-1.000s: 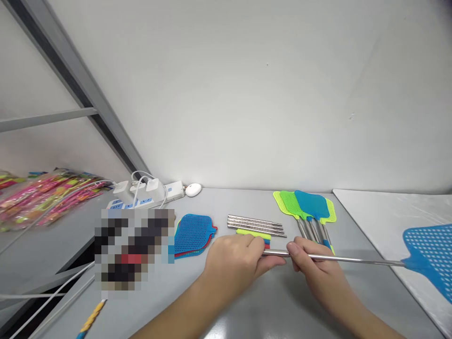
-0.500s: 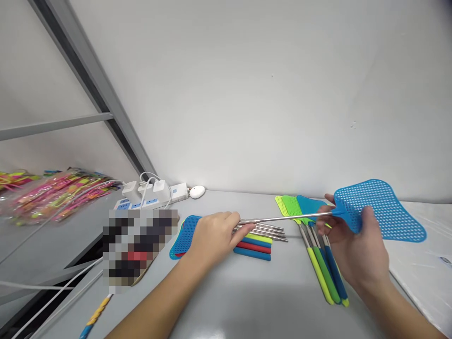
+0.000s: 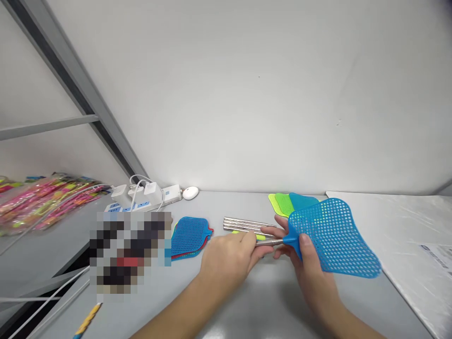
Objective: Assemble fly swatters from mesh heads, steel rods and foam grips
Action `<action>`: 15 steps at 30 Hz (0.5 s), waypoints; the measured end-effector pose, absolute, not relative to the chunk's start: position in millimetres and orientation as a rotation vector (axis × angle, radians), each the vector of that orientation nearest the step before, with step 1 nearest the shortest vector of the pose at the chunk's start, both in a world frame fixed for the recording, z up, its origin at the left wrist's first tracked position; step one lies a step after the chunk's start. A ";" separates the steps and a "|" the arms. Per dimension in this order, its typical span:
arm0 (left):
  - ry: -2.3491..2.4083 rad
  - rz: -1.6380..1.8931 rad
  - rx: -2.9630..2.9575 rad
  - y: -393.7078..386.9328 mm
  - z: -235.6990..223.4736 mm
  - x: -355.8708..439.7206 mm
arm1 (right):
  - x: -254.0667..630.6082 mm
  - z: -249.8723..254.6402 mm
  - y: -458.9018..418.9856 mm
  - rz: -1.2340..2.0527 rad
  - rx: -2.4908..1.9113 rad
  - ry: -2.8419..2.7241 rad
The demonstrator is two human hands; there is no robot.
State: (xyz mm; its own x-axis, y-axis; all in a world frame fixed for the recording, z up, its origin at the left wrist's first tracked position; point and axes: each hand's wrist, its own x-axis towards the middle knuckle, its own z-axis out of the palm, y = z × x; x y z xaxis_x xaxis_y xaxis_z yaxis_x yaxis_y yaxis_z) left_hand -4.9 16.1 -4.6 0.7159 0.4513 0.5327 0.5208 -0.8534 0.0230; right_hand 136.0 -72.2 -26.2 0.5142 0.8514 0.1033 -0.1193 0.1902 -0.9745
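And the left hand (image 3: 229, 256) grips the silver metal rod (image 3: 269, 242), right hand (image 3: 312, 273) holding the blue perforated plastic swatter head (image 3: 335, 238) by its neck (thumb in front!), over the grey worktop (image 3: 254, 306), rightward; beyond, overlapping green and blue plastic heads (image 3: 302, 201) near the back edge.

A: What's being held?

B: The left hand (image 3: 228, 256) grips a slim silver metal rod (image 3: 267, 243); the right hand (image 3: 313, 270) holds the blue perforated plastic swatter head (image 3: 334, 238) at its end.

A: And around that head?

B: Left of it, straight silver metal rods (image 3: 242, 223); behind it, green and blue perforated plastic heads (image 3: 285, 203).
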 end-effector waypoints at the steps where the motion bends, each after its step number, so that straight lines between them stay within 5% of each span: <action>1: -0.799 -0.809 -2.796 17.3 -4.2 -6.0 | 137.7 -27.0 -71.2 0.783 -1.182 -0.800; 15: -1.012 -0.656 -2.992 13.7 -6.9 -4.8 | 146.2 -21.4 -68.1 0.767 -1.232 -0.902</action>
State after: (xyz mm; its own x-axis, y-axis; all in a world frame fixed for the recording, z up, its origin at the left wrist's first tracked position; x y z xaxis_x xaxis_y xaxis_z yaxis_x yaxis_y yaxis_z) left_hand -4.8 13.7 -6.9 0.7209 0.5981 0.3502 0.5640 -0.7999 0.2052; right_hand 146.2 -68.1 -21.4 0.4542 0.8774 0.1548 -0.0117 0.1796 -0.9837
